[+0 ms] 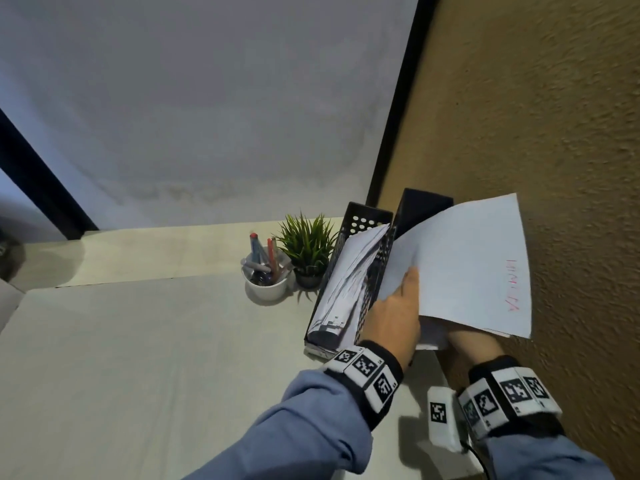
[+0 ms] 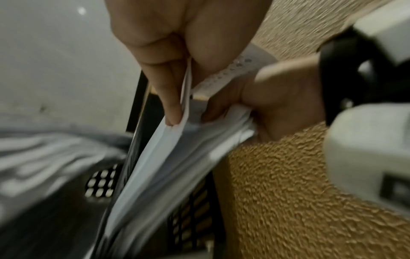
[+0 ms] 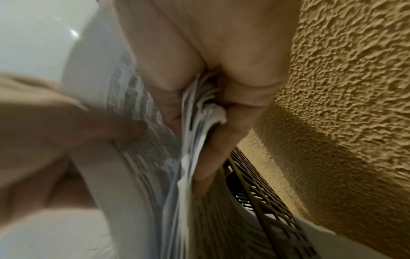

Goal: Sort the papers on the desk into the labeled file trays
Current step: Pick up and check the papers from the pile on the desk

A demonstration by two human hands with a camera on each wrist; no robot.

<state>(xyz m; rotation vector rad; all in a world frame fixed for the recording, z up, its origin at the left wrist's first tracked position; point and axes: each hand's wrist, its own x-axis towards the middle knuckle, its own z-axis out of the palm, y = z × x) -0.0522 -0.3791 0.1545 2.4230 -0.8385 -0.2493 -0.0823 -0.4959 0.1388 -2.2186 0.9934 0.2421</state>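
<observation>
Two black mesh file trays stand at the desk's back right, against the wall. The left tray (image 1: 363, 216) is packed with papers (image 1: 343, 282). Over the right tray (image 1: 424, 206) my left hand (image 1: 398, 303) pinches a white sheet with pink writing (image 1: 467, 265) and holds it peeled away. In the left wrist view its fingers (image 2: 170, 108) pinch the sheet's edge (image 2: 185, 98). My right hand (image 1: 474, 344) is under that sheet and grips a paper stack (image 3: 195, 112) between thumb and fingers (image 3: 213, 157), at the right tray's mesh wall (image 3: 261, 185).
A white cup of pens (image 1: 265, 278) and a small potted plant (image 1: 306, 251) stand left of the trays. The rough tan wall (image 1: 554, 133) runs close along the right. A white tagged block (image 1: 441, 420) lies near my right wrist. The pale desk (image 1: 138, 341) stretches left.
</observation>
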